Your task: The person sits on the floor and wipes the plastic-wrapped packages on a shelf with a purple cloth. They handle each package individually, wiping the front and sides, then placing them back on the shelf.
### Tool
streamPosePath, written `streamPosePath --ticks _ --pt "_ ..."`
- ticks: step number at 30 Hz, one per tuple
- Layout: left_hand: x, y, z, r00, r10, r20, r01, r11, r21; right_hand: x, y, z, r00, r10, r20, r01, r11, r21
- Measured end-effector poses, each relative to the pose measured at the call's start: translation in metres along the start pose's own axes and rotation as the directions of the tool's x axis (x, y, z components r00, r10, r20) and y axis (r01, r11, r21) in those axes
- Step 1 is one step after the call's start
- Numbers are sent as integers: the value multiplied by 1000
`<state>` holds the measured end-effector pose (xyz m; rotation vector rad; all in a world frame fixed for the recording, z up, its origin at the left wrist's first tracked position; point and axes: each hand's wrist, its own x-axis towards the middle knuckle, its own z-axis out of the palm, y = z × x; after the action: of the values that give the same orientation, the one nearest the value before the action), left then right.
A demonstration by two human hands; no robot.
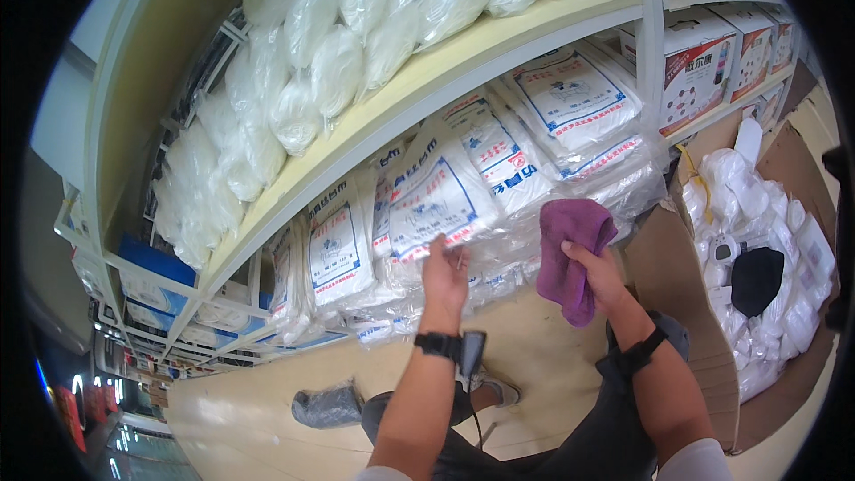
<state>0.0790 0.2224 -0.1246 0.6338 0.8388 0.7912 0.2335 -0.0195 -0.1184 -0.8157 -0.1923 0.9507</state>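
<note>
My right hand (601, 276) is closed around a folded purple cloth (563, 254), with the thumb lying across it. The cloth hangs in front of the lower shelf. My left hand (445, 278) reaches up to the front edge of a pack of white printed plastic bags (436, 199). Its fingers are partly stretched and somewhat apart, and nothing shows in them; whether they touch the pack I cannot tell. More flat packs with blue frames (574, 96) lie side by side along that shelf, to the right and left of this one.
Above, a cream shelf board (499, 36) carries bundled clear plastic bags (334, 71). At right stands an open cardboard box (663, 294) full of white wrapped items, with a black piece (757, 281) on top. Printed cartons (699, 67) fill the shelf beyond. A grey plastic-wrapped bundle (328, 405) is on the floor.
</note>
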Motion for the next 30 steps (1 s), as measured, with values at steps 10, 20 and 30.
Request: streamPosePath --ticks 10,20,30 --pt "-135 -20 -76 936 -233 264 4 756 654 -1 16 10 999 10 38 3 949 -315" --pt "-81 37 -65 870 -369 326 329 929 171 4 8 -1 990 129 57 -120 982 -146" --pt "-32 61 -40 962 -84 261 56 992 111 2 2 -17 963 226 146 -155 910 -385"
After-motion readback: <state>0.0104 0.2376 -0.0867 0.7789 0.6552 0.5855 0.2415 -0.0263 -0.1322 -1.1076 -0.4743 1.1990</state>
